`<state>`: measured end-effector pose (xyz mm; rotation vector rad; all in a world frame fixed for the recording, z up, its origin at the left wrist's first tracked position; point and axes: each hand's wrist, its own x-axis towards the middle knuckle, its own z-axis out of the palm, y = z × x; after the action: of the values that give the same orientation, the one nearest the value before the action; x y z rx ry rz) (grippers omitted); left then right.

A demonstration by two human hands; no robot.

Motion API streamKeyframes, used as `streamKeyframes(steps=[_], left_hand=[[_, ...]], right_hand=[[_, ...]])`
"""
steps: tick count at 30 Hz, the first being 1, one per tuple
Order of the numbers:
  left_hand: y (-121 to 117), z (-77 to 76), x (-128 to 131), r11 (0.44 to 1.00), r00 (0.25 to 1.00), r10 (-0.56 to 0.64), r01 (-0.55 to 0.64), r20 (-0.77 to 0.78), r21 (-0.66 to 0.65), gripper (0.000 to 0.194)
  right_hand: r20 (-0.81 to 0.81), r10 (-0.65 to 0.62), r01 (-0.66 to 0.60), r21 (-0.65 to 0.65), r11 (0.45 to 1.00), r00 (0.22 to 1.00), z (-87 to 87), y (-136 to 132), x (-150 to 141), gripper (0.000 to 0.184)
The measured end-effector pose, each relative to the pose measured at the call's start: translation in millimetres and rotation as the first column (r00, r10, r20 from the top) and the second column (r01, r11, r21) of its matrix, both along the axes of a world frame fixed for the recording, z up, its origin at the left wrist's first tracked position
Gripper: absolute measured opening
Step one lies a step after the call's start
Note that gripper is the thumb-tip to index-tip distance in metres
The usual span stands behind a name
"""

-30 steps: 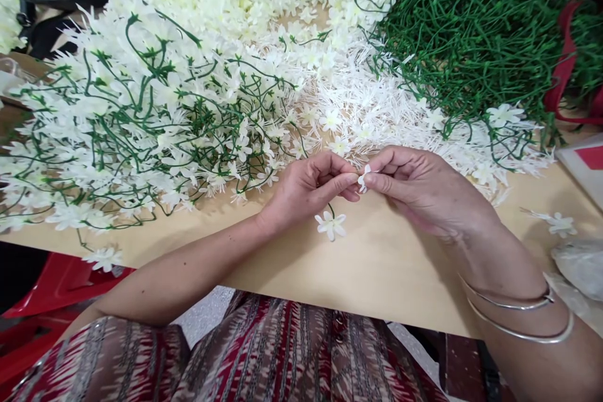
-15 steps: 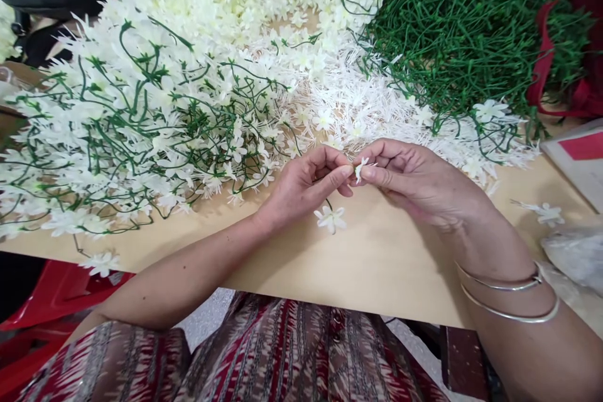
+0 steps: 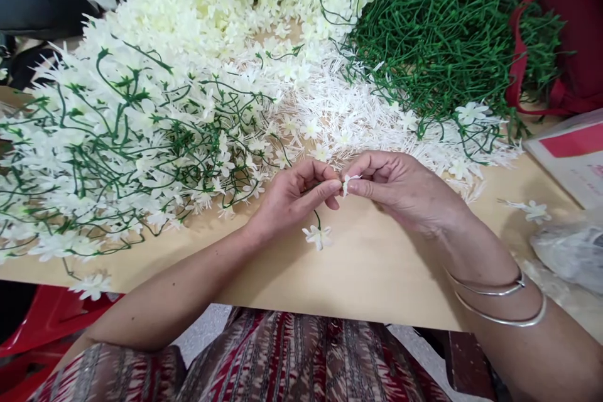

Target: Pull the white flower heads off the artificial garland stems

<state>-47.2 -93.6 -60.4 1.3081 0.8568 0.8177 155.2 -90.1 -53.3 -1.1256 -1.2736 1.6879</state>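
My left hand (image 3: 294, 195) pinches a green artificial flower stem between thumb and fingers. From that stem a white flower (image 3: 317, 237) hangs below the hand, over the tabletop. Fingertip to fingertip with it, my right hand (image 3: 400, 191) pinches a small white artificial flower (image 3: 346, 184) at the stem's tip. Thin white strands stick out of that flower. Just behind the hands lies a spread of white stamens (image 3: 348, 113) with loose blossoms among them. To the left is a heap of white flowers on green stems (image 3: 141, 138).
Green stems (image 3: 438, 44) are piled at the back right beside a red bag (image 3: 577, 38). Pale blossoms (image 3: 211, 0) are heaped at the back. On the right lie a box (image 3: 572, 151), a single flower (image 3: 536, 211) and a clear plastic bag (image 3: 572, 248). A red stool (image 3: 51, 314) stands lower left.
The whole view has shifted slightly, so things sit a little further left. Both hands keep the same pinch on the stem and the small flower.
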Motion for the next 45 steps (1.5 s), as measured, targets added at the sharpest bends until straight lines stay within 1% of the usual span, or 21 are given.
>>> streamKeyframes(steps=[3, 12, 17, 19, 24, 27, 30, 35, 38, 42, 45], left_hand=[[0, 0.6, -1, 1.0, 1.0, -0.008, 0.008, 0.005, -0.021, 0.036], [0, 2.1, -2, 0.998, 0.999, -0.003, 0.007, 0.055, -0.065, 0.031], [3, -0.4, -3, 0.998, 0.997, 0.0, 0.005, 0.075, -0.069, 0.031], [4, -1.3, -2, 0.997, 0.997, 0.003, 0.003, 0.08, -0.077, 0.031], [2, -0.5, 0, 0.999, 0.997, 0.034, -0.032, 0.066, -0.032, 0.031], [2, 0.4, 1, 0.999, 0.997, 0.044, -0.043, 0.059, -0.017, 0.032], [3, 0.4, 1, 0.999, 0.995, 0.044, -0.044, 0.087, -0.009, 0.032], [2, -0.8, 2, 0.999, 0.994, 0.048, -0.049, 0.101, 0.008, 0.031], [2, -2.5, 2, 0.998, 0.994, 0.055, -0.057, 0.099, 0.024, 0.032], [1, -6.0, 2, 0.997, 0.996, 0.057, -0.06, 0.069, 0.044, 0.032], [0, -7.6, 2, 0.995, 0.997, 0.076, -0.076, 0.005, 0.062, 0.034]], right_hand=[[-0.017, 0.007, -0.007, 0.002, 1.0, 1.0, 0.2, 0, -2, 0.024], [-0.06, -0.043, 0.044, 0.009, 0.999, 0.997, -6.0, 0, -7, 0.026], [-0.074, -0.084, 0.086, 0.034, 0.996, 0.994, -9.2, 2, -12, 0.033], [-0.081, -0.081, 0.085, 0.04, 0.996, 0.993, -9.5, 3, -11, 0.033], [-0.12, -0.032, 0.034, 0.019, 0.999, 0.992, -10.0, 4, -5, 0.026], [-0.103, -0.019, 0.024, 0.047, 0.999, 0.995, -11.4, 5, -2, 0.027], [-0.093, -0.022, 0.029, 0.07, 0.997, 0.995, -13.0, 5, -1, 0.025], [-0.127, -0.022, 0.033, 0.08, 0.996, 0.992, -14.6, 4, -2, 0.021], [-0.097, -0.036, 0.044, 0.084, 0.996, 0.995, -14.9, 4, -3, 0.023], [-0.07, -0.043, 0.05, 0.102, 0.994, 0.997, -14.8, 4, -5, 0.026], [-0.035, -0.045, 0.049, 0.122, 0.991, 0.998, -14.4, 4, -6, 0.027]])
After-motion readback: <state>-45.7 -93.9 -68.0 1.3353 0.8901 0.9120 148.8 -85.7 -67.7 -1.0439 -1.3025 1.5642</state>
